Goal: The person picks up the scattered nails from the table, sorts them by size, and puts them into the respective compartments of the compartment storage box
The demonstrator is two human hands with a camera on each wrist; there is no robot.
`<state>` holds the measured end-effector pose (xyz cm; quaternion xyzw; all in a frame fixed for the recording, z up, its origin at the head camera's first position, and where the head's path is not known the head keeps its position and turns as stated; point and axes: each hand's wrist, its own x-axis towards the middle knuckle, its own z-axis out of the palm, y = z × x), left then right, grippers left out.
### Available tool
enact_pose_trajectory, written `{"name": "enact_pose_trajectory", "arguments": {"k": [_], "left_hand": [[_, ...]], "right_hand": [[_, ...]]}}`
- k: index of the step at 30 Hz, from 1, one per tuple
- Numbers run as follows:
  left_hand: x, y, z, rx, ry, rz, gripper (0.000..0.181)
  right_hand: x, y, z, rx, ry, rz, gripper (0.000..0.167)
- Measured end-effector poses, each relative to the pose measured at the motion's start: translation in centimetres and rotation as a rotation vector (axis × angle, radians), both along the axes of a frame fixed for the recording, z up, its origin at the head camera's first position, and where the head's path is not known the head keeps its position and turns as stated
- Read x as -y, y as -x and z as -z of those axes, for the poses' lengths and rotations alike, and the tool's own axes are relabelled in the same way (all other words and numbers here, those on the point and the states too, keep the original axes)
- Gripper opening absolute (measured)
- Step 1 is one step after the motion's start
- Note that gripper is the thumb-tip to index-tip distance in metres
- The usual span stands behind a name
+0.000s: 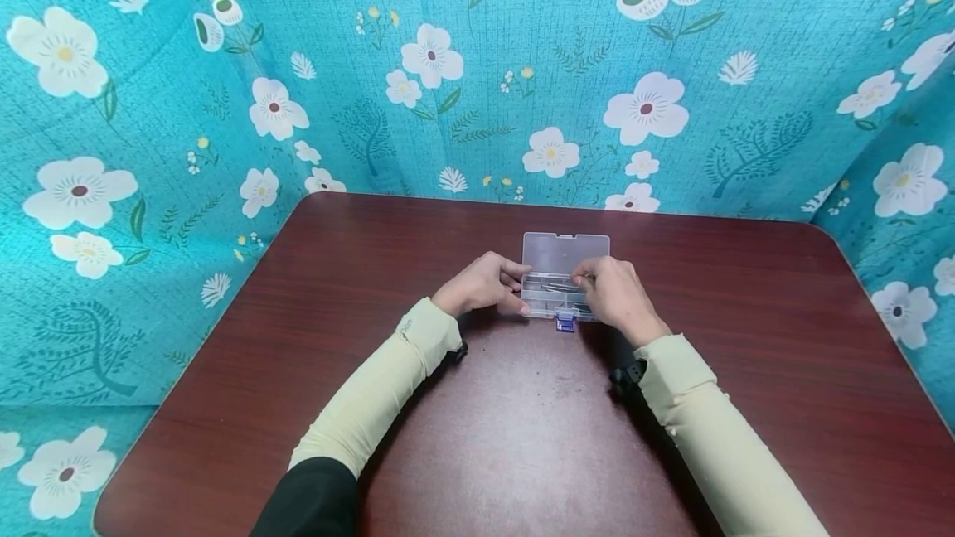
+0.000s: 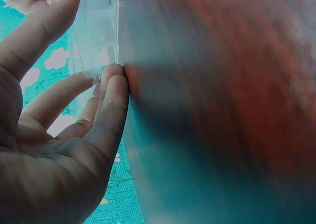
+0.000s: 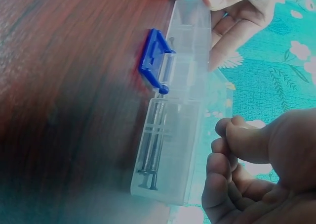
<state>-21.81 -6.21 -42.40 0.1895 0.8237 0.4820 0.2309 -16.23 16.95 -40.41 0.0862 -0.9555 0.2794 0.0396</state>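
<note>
A clear plastic compartment box (image 1: pixel 540 315) lies on the table with its lid (image 1: pixel 564 252) raised at the back. Its blue latch (image 1: pixel 565 323) hangs at the front. Long thin metal screws or nails (image 3: pixel 157 140) show through the front wall in the right wrist view, and more metal pieces (image 1: pixel 558 287) lie inside. My left hand (image 1: pixel 485 283) grips the box's left end between thumb and fingers. Over the right side of the box, my right hand (image 1: pixel 615 292) has its fingers curled, thumb and index tips together. I see nothing between those tips.
The dark reddish-brown table (image 1: pixel 477 437) has rounded far corners. Behind it and along its sides hangs a turquoise curtain (image 1: pixel 477 89) with a white flower print. Dark straps (image 1: pixel 629 375) sit around the wrists.
</note>
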Motion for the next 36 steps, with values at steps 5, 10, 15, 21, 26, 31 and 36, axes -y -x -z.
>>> {"name": "enact_pose_trajectory", "arguments": {"k": [5,10,15,21,26,31,36], "left_hand": [[0.0,0.0,-0.1,0.003,-0.002,-0.004,0.077],[0.0,-0.1,0.0,0.003,0.001,-0.004,0.076],[-0.1,-0.1,-0.1,0.005,0.006,0.0,0.076],[0.0,-0.1,-0.2,0.014,0.008,0.002,0.076],[0.0,-0.1,-0.3,0.014,0.011,0.003,0.076],[0.0,-0.1,-0.2,0.002,0.011,0.008,0.076],[0.0,-0.1,-0.2,0.0,0.006,0.011,0.074]], "right_hand": [[0.0,-0.1,-0.2,0.003,0.02,0.002,0.015],[0.1,-0.3,-0.5,0.04,0.058,0.006,0.017],[0.5,-0.6,-0.5,0.045,0.081,0.002,0.017],[1.2,-1.1,-0.4,0.033,0.107,-0.029,0.015],[2.1,-1.6,-0.4,0.035,0.116,-0.066,0.013],[3.2,-2.1,-0.2,0.026,0.129,-0.119,0.011],[4.5,-2.9,0.1,0.032,0.145,-0.173,0.008]]}}
